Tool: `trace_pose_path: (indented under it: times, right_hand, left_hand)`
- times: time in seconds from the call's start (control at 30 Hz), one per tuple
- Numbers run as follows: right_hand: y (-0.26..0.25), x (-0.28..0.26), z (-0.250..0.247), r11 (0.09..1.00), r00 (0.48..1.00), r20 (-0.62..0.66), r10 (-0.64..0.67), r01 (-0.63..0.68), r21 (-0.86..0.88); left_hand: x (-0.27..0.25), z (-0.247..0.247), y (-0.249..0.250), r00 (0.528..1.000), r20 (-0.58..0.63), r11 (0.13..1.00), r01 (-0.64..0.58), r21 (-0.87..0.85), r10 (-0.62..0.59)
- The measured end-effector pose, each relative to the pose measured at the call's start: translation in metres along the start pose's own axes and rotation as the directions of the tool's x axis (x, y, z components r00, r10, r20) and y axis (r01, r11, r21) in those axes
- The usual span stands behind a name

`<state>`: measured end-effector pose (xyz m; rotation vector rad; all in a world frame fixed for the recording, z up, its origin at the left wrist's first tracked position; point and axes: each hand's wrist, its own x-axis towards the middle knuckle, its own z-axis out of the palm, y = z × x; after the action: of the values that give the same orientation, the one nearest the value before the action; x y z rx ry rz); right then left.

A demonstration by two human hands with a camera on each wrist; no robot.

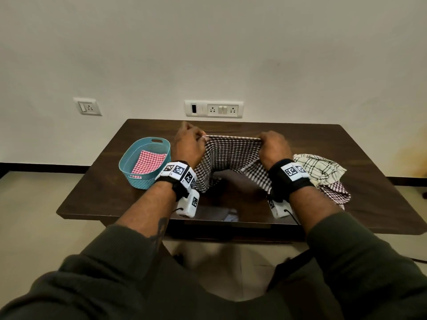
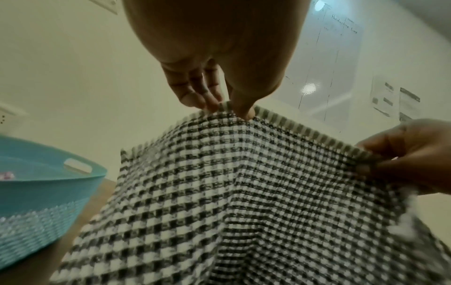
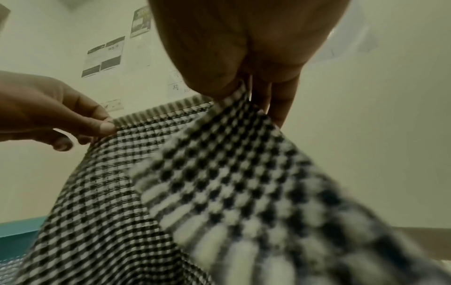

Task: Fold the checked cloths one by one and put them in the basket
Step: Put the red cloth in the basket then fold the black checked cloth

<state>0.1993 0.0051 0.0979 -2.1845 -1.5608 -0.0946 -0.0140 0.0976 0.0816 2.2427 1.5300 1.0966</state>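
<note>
A black-and-white checked cloth (image 1: 231, 155) hangs stretched above the middle of the dark table (image 1: 115, 199). My left hand (image 1: 189, 144) pinches its upper left corner and my right hand (image 1: 273, 146) pinches the upper right corner. The left wrist view shows thumb and fingers (image 2: 234, 108) nipping the cloth's striped edge (image 2: 244, 173). Seen from the right wrist, the cloth (image 3: 219, 173) drapes down from my right hand (image 3: 234, 90). A teal basket (image 1: 143, 165) stands at the table's left with a folded red checked cloth (image 1: 149, 161) inside.
A heap of other checked cloths (image 1: 323, 174) lies to the right of my right hand, one cream with dark lines, one maroon checked (image 1: 337, 192). A wall with sockets (image 1: 213, 109) runs behind the table. Bare tabletop shows in front of the hanging cloth.
</note>
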Motion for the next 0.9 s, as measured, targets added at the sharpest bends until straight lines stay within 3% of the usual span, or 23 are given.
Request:
trace_pose_path:
  times: [0.23,0.3,0.37,0.47,0.57,0.63,0.7,0.8,0.9]
  right_hand:
    - [0.012,0.017,-0.024,0.967,0.976,0.192,-0.105,0.055,0.249]
    - [0.009,0.018,-0.027,0.967,0.938,0.315,-0.148,0.071,0.244]
    - [0.003,0.02,-0.023,0.949,0.926,0.339,-0.165,0.056,0.31]
    - [-0.013,0.03,-0.009,0.808,0.956,0.279,-0.096,-0.089,0.582]
    - [-0.028,0.036,0.002,0.636,0.968,0.249,0.006,-0.196,0.747]
    - [-0.035,0.037,0.007,0.559,0.966,0.249,0.076,-0.248,0.791]
    - [-0.04,0.039,0.012,0.487,0.946,0.298,0.131,-0.323,0.811]
    - [-0.035,0.046,0.022,0.493,0.938,0.293,0.187,-0.347,0.798]
    - [-0.025,0.049,0.016,0.498,0.918,0.24,0.316,-0.376,0.781]
  left_hand:
    - [0.03,-0.017,-0.018,0.992,0.127,0.993,-0.007,0.114,-0.007]
    - [0.04,-0.016,-0.018,0.977,0.212,0.997,-0.013,0.07,-0.002]
    - [0.045,-0.013,-0.009,0.954,0.29,0.997,-0.078,-0.02,0.081]
    - [0.029,-0.011,0.021,0.947,0.277,0.972,-0.109,-0.207,0.165]
    - [-0.007,-0.008,0.046,0.891,0.401,0.917,-0.037,-0.397,0.21]
    - [-0.026,0.004,0.047,0.853,0.469,0.911,-0.017,-0.413,0.228]
    - [-0.038,0.016,0.044,0.839,0.508,0.948,-0.031,-0.316,0.197]
    - [-0.045,0.033,0.03,0.866,0.492,0.983,0.01,-0.184,0.083]
    - [-0.038,0.039,0.004,0.935,0.345,0.979,0.138,-0.153,-0.078]
